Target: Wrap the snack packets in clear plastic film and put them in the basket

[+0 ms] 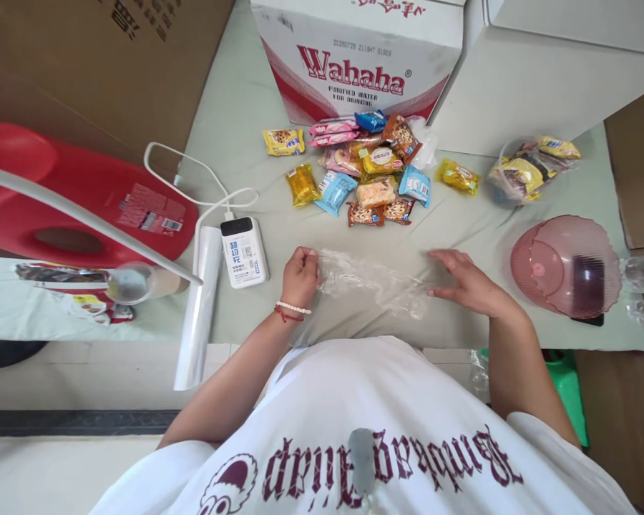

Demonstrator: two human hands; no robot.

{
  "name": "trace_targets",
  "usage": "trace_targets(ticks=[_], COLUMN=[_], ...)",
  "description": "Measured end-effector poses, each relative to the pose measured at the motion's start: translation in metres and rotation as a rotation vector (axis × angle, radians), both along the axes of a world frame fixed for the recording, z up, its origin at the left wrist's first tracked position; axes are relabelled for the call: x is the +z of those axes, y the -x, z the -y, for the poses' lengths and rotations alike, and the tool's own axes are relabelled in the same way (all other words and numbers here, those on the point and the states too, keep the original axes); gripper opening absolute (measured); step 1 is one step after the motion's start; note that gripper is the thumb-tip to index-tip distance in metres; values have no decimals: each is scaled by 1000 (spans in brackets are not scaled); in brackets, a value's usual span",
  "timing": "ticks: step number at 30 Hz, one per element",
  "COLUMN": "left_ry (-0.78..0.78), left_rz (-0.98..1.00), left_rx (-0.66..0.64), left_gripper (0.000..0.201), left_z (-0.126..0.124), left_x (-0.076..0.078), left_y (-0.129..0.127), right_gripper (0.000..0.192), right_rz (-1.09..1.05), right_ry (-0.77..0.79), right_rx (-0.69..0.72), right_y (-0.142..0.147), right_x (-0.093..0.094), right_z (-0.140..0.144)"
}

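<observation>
The left hand [299, 277], grip closed, pinched the clear bag [373, 280] by its left end; the right hand [466, 283], grip spread, seemingly empty, flanked its right; one-sided holding risked twisting.

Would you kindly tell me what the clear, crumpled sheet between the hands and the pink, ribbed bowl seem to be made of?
The clear, crumpled sheet looks like thin, glossy plastic film: it is see-through and finely creased. The pink, ribbed bowl seems to be rigid, shiny plastic, being translucent and tinted, though glass is possible.
</observation>
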State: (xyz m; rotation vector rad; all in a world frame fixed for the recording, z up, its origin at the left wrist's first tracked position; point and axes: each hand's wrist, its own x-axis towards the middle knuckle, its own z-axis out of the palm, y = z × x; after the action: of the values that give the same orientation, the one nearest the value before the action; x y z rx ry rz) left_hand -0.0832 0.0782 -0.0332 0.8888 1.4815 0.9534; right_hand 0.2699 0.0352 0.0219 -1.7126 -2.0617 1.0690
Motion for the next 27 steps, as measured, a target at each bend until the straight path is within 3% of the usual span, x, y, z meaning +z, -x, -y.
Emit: trace_targets(ticks=[2, 5, 7, 10, 12, 14, 16, 17, 20, 22, 27], left_ry=[35, 107, 149, 168, 32, -237, -545, -691, -973, -952, -675], left_rz=[16, 57, 76, -24, -275, -615, -864, -907, -817, -784, -909], left_rx=[-18, -36, -92, -285, -379, -359, -362, -440, -878, -1036, -906], left_gripper=[25, 23, 22, 21, 18, 13, 20, 22, 31, 35, 54], left_z=[5, 9, 12, 21, 30, 39, 46, 48, 42, 30, 2], left_x=[3, 8, 9, 10, 13, 17, 22, 25, 26, 20, -3], left_y=[-4, -9, -6, 6, 16, 23, 22, 19, -3, -20, -27], right_gripper=[77, 36, 22, 37, 42, 41, 38, 36, 33, 30, 26], right_rz=[30, -108, -293, -588, -676, -676, -648, -633, -562, -456, -37], right_ry=[-142, -206, -140, 122, 256, 280, 240, 213, 127, 49, -148], right_rx=[138, 194, 1, -468, -695, -779, -766, -741, -649, -591, -557], right_y=[20, 54, 65, 62, 53, 47, 47, 48, 54, 54, 27], right_x=[4, -5, -16, -30, -36, -39, -41, -41, -40, -37, -33], right_z=[-6, -14, -20, -31, -35, -36, -34, -33, -29, -26, -12])
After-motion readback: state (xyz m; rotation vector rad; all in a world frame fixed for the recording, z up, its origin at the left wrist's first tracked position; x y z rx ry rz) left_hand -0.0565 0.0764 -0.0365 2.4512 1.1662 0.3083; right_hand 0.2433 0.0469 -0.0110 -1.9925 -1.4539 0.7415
